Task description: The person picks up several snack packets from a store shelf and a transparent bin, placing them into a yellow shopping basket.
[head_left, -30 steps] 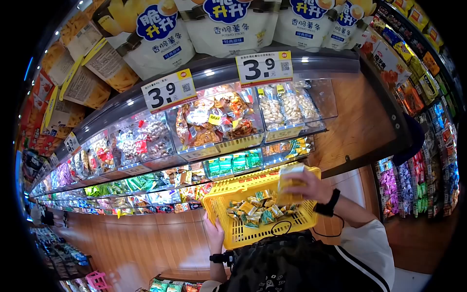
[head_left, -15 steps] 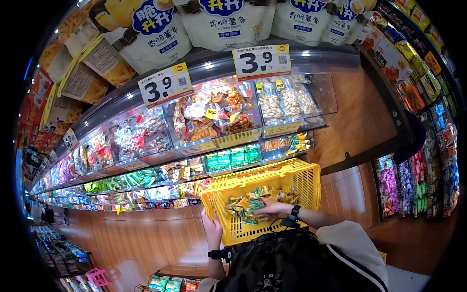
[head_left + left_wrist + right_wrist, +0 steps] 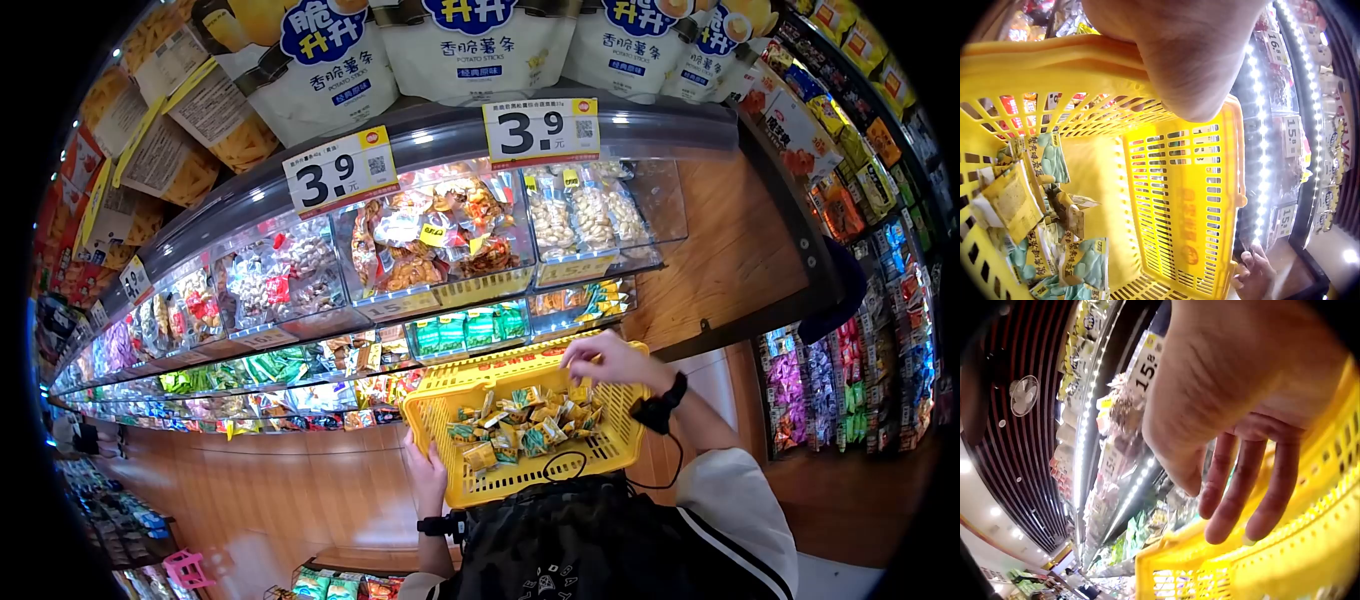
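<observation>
A yellow plastic shopping basket [image 3: 425, 408] hangs in front of the person, its left side gripped by the left hand [image 3: 427, 476]. In the left wrist view that hand [image 3: 1194, 59] lies over the basket's rim. Inside the basket is a loose heap of small yellow-and-green snack packets [image 3: 520, 425]. Above the far right part of the basket is the right hand [image 3: 605, 360], its fingers bent loosely. From the right wrist view, the right hand [image 3: 1241, 381] shows nothing between thumb and fingers.
Clear bins of bagged nuts [image 3: 585, 215] and other snacks line the shelf beyond the basket, with price tags [image 3: 543, 130] above. A wooden shelf end [image 3: 730, 260] juts out at the right. More hanging packets [image 3: 850, 380] are at far right.
The right hand held a blurred pale-and-yellow item over the basket, then reached into the packets, and now is up by the far right rim. The left hand stays on the basket.
</observation>
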`<state>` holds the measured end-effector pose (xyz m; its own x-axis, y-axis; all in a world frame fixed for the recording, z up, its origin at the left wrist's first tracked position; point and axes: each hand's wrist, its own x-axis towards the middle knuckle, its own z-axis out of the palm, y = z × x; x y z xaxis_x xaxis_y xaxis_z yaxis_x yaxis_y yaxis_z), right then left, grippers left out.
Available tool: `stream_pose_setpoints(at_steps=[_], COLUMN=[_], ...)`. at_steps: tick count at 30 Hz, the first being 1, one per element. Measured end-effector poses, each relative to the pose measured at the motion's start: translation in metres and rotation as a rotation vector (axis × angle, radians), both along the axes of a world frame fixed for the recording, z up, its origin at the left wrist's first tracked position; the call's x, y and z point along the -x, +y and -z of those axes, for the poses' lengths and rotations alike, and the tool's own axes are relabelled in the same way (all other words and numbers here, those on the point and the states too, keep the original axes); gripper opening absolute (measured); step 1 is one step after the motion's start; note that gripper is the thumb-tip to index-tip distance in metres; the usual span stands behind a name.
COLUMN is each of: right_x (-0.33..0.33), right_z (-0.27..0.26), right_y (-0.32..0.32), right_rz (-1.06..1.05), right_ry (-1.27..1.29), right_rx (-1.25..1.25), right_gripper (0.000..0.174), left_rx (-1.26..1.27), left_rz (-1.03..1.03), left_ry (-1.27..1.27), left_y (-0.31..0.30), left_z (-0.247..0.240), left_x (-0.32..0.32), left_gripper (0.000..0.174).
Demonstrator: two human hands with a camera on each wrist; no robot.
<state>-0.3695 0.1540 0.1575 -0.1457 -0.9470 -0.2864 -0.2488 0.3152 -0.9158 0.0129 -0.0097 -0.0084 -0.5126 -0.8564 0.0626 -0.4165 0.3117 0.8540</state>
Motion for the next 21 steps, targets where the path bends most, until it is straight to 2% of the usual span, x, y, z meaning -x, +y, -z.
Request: stream_pose_setpoints(at_steps=[1,2,3,5,7,8,11,13,15,18,21], right_x=[0.020,0.033,0.048,0.075,0.092,0.100,0.097,0.099,0.099,0.102,0.106], right_z=[0.002,-0.001,-0.005,0.002,0.010,0.017,0.017,0.032,0.036,0.056,0.065], right_y=[0.003,0.004,0.001,-0.005,-0.015,-0.028,-0.045,-0.050,-0.057,-0.058,-0.058], right_rz=[0.002,0.103,0.075,0.104,0.027,-0.066,-0.174,-0.157,-0.166,-0.127,-0.117], right_ry=[0.038,0.059,0.366,0.914,1.073,1.237,1.354,1.412,1.428,1.507,1.468], right_rx=[0.001,-0.029,0.044,-0.049,-0.224,-0.191,-0.291,-0.250,-0.474,-0.405,-0.432], right_gripper=[0.020,0.022,0.026,0.033,0.040,0.049,0.057,0.064,0.067,0.073,0.078], left_rx=[0.002,0.003,0.002,-0.001,0.003,0.006,-0.002,-0.016,-0.003,0.009,-0.027], left_rz=[0.004,0.002,0.004,0.003,0.012,0.014,0.014,0.010,0.010,0.016,0.017], left_ry=[-0.004,0.000,0.015,0.036,0.048,0.050,0.023,0.020,0.011,0.010,0.016], left_y=[0.000,0.000,0.000,0.002,0.002,0.002,0.001,0.001,0.001,0.001,0.000], left_z=[0.001,0.000,-0.001,-0.004,-0.006,-0.006,-0.007,-0.007,-0.004,-0.004,-0.007], left_x=[0.000,0.001,0.001,0.003,0.003,0.003,0.003,0.002,0.001,0.002,0.001], left_gripper=[0.048,0.048,0.048,0.048,0.049,0.049,0.049,0.048,0.048,0.048,0.048])
